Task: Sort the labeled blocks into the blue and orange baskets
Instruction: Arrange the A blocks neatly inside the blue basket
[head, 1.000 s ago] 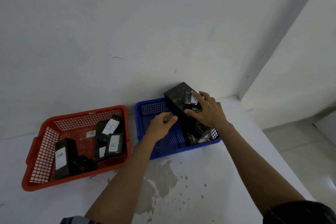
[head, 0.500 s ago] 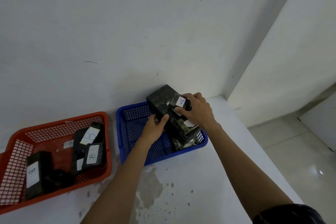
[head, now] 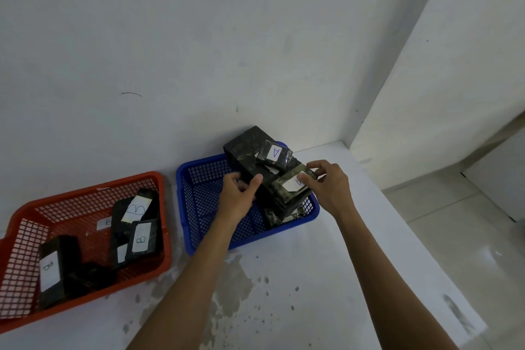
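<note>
The blue basket [head: 199, 207] stands at the wall and holds a pile of dark blocks with white A labels. A big dark block [head: 245, 145] leans against its back, and a small A block [head: 274, 155] lies on top of it, free of my hands. My left hand [head: 238, 199] grips the side of the big block. My right hand [head: 326, 187] pinches a flat A block [head: 289, 189] lying across the pile. To the left, the orange basket [head: 85, 196] holds several dark blocks labeled B [head: 136, 210].
Both baskets sit on a white table [head: 312, 278] with grey stains near its middle. The wall runs close behind the baskets. The table's right edge drops to a tiled floor [head: 454, 236].
My right hand let go of the small A block on top of the big block and came down to the flat A block. The view shifted, so the baskets sit further left.
</note>
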A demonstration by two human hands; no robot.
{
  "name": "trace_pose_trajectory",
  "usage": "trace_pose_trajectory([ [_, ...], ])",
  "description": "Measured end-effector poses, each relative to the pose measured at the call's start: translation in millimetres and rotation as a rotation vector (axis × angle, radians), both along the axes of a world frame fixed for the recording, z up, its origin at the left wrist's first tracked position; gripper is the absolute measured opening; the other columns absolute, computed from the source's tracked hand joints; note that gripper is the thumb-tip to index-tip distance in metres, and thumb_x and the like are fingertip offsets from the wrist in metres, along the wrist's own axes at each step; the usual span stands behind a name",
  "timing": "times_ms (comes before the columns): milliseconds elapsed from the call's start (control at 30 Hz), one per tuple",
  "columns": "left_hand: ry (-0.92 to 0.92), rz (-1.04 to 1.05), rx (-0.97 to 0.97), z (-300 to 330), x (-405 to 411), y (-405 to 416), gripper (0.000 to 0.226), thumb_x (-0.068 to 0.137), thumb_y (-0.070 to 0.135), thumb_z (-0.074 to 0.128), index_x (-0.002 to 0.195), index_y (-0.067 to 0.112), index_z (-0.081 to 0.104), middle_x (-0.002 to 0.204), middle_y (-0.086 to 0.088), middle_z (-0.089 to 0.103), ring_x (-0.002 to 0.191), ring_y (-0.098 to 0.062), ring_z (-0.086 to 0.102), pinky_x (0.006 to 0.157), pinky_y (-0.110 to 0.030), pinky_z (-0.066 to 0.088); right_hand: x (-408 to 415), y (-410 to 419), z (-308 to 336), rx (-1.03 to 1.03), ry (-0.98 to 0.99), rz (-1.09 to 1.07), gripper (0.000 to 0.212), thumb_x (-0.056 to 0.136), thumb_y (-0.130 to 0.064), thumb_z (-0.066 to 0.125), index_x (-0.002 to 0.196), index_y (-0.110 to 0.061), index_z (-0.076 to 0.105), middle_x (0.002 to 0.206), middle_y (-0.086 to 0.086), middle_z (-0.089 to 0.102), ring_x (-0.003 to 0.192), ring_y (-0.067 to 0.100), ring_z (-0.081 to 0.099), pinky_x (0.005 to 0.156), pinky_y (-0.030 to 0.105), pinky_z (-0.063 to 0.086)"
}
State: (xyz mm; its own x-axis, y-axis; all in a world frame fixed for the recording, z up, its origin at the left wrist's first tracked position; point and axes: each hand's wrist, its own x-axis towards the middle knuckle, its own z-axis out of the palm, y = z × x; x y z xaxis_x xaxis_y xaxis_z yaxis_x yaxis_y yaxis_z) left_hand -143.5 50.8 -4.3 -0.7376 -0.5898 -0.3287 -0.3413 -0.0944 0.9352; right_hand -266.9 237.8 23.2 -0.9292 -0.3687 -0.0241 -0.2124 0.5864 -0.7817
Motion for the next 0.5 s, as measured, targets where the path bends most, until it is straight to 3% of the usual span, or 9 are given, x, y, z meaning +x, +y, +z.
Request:
trace_pose_trajectory([
  [100,0.003,-0.042,0.071,7.8,7.6,15.5,0.050,0.081,0.048,0.074,0.114,0.017,0.052,0.098,-0.001,0.068,0.074,-0.013,0.075,0.061,-0.023,0.059,1.7,-1.0,2.6,-0.011,-0.007,0.003,0.037,0.088,-0.038,0.073,0.119,-0.020,0.065,0.114,0.008,0.062,0.093,0.018,0.062,0.068,0.021,0.050],
  [167,0.001,-0.096,0.097,11.8,8.1,27.2,0.044,0.081,0.047,0.075,0.108,0.017,0.059,0.097,-0.003,0.073,0.073,-0.012,0.076,0.062,-0.024,0.060,6.9,-1.7,3.2,-0.020,0.003,0.004,0.036,0.089,-0.037,0.073,0.119,-0.020,0.066,0.113,0.008,0.061,0.092,0.019,0.062,0.070,0.022,0.050],
  [333,0.031,-0.051,0.151,17.6,9.8,39.0,0.032,0.087,0.030,0.074,0.112,0.013,0.064,0.100,-0.006,0.074,0.081,-0.016,0.076,0.068,-0.025,0.061,14.8,-2.7,7.9,-0.036,0.040,0.064,0.034,0.091,-0.032,0.070,0.122,-0.019,0.065,0.110,0.002,0.056,0.084,0.008,0.058,0.064,0.009,0.042],
  [500,0.055,-0.053,0.296,18.8,36.5,22.9,0.019,0.090,0.026,0.070,0.104,0.014,0.071,0.101,-0.006,0.076,0.088,-0.019,0.076,0.070,-0.024,0.059,18.5,-14.0,16.9,-0.100,0.059,0.198,0.026,0.091,-0.037,0.070,0.114,-0.026,0.067,0.105,-0.006,0.062,0.086,0.007,0.060,0.064,0.011,0.046],
])
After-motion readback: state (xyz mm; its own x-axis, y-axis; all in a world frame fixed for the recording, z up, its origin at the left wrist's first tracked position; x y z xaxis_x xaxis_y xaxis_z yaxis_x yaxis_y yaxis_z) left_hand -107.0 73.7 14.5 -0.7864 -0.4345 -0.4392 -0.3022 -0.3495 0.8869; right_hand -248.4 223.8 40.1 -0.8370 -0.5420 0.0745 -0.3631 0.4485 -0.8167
